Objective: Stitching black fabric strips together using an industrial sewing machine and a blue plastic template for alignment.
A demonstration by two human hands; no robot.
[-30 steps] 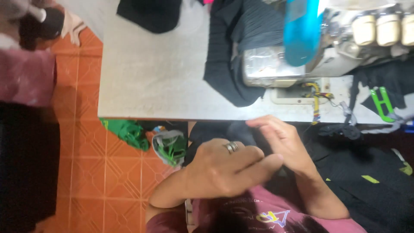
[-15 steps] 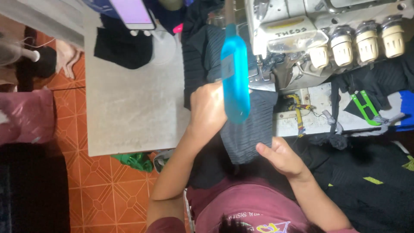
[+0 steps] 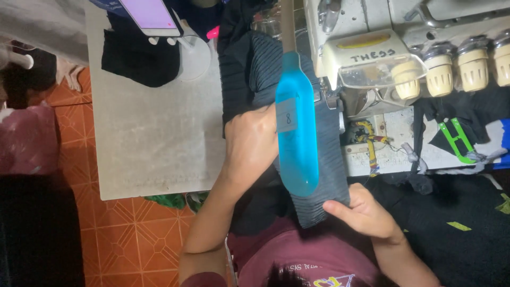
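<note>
A grey tabletop (image 3: 154, 138) stands over an orange tiled floor (image 3: 133, 239). On it lie a black cloth (image 3: 138, 58) near the far edge, a round white stand (image 3: 194, 56) holding a phone (image 3: 150, 15), dark ribbed fabric (image 3: 329, 159) and a cream sewing machine (image 3: 372, 58). Green scraps (image 3: 170, 200) lie on the floor just under the tabletop's near edge.

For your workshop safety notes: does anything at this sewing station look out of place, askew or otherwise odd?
Green scraps of cloth lie on the orange tiled floor just under the table's edge, off the work surface. On the table, the left hand and right hand hold dark ribbed fabric flat by the sewing machine; nothing there looks damaged.
</note>
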